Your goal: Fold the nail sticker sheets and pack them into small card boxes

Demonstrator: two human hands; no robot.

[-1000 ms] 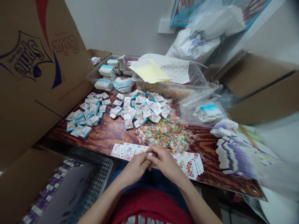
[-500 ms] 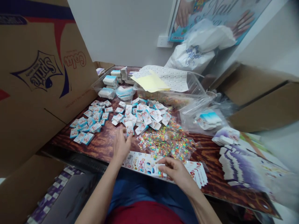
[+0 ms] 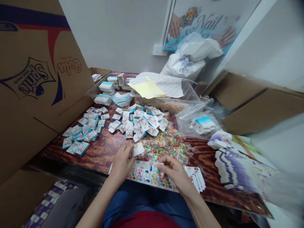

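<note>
The left hand [image 3: 122, 163] is held half closed, curled toward a folded white card [image 3: 139, 148] just beyond it; whether the card is gripped cannot be told. The right hand [image 3: 174, 173] is closed to a pinch on a small white-and-blue piece [image 3: 158, 166]. A printed sticker sheet [image 3: 142, 177] is laid beneath both hands, and a stack of cards [image 3: 197, 179] lies just right of the right hand. Ahead of the hands, white-and-blue cards [image 3: 135, 125] are scattered on a wood-grain table [image 3: 104, 155], with small bags of colourful beads [image 3: 166, 148] heaped beside them.
</note>
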